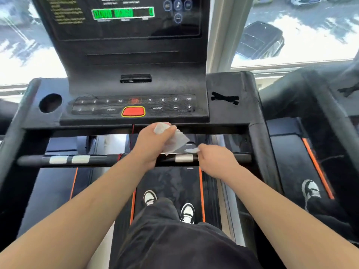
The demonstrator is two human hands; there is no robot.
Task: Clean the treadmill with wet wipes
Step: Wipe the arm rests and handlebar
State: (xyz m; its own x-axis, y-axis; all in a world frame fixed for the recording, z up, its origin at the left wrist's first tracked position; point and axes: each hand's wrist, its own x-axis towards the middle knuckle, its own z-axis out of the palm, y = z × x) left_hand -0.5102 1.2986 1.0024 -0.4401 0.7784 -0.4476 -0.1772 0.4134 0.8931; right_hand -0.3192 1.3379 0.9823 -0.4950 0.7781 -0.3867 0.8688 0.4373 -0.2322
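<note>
The person is standing on the belt of the treadmill, with both black-and-white shoes pointing forward. Both arms are reaching toward the console. The left hand is grasping the wet wipe, its fingers curling round the upper part of the sheet just below the console's front edge. The right hand is pinching the wipe's lower corner between thumb and fingertips, so the thin white sheet is hanging partly unfolded between the two hands, in front of the handlebar. Whether the wipe is touching the bar cannot be told. On the keypad above the hands, a red button with a yellow rim is sitting in the middle. A round cup holder is lying at the left, and a cross of black tape is covering the right-hand recess. A green display is glowing near the top.
</note>
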